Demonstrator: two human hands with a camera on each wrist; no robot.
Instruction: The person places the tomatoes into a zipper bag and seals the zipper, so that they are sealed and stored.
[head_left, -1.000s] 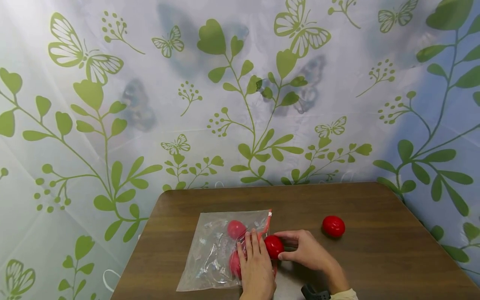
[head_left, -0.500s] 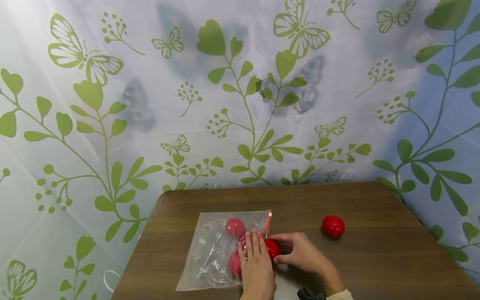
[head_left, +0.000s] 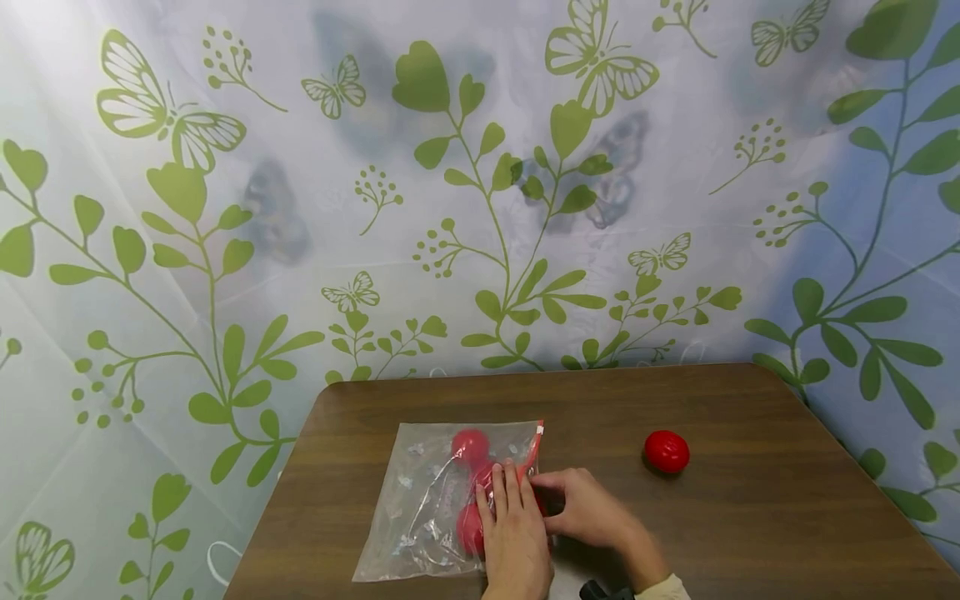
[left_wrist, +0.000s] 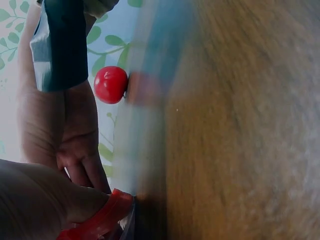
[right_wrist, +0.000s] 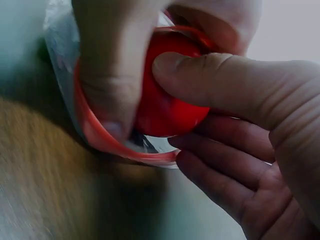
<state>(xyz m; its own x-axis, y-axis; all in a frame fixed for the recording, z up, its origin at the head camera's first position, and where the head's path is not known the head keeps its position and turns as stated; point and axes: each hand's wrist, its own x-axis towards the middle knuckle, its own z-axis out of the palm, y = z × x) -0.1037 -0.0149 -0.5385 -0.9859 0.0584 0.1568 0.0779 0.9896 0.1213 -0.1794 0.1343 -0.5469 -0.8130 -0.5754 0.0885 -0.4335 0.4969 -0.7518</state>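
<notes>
A clear zip bag (head_left: 412, 508) with a red zip edge lies on the table, with red tomatoes (head_left: 470, 446) showing through its film. My left hand (head_left: 516, 542) lies over the bag beside its mouth, fingers straight on top. In the right wrist view, its thumb sits inside the red rim, holding the mouth apart. At that mouth my right hand (head_left: 588, 510) grips a glossy red tomato (right_wrist: 172, 115), thumb on top and fingers below. In the head view this tomato is mostly hidden behind the hands.
Another red tomato (head_left: 667, 452) lies alone on the brown wooden table (head_left: 787, 500), to the right of my right hand. Behind the table hangs a pale curtain (head_left: 495, 208) with green leaves and butterflies. A dark band (head_left: 600, 591) circles my right wrist.
My right hand has moved left with the tomato, which has gone into the bag's mouth. The tomatoes inside have shifted, the top one slightly upward. My left hand stays almost still.
</notes>
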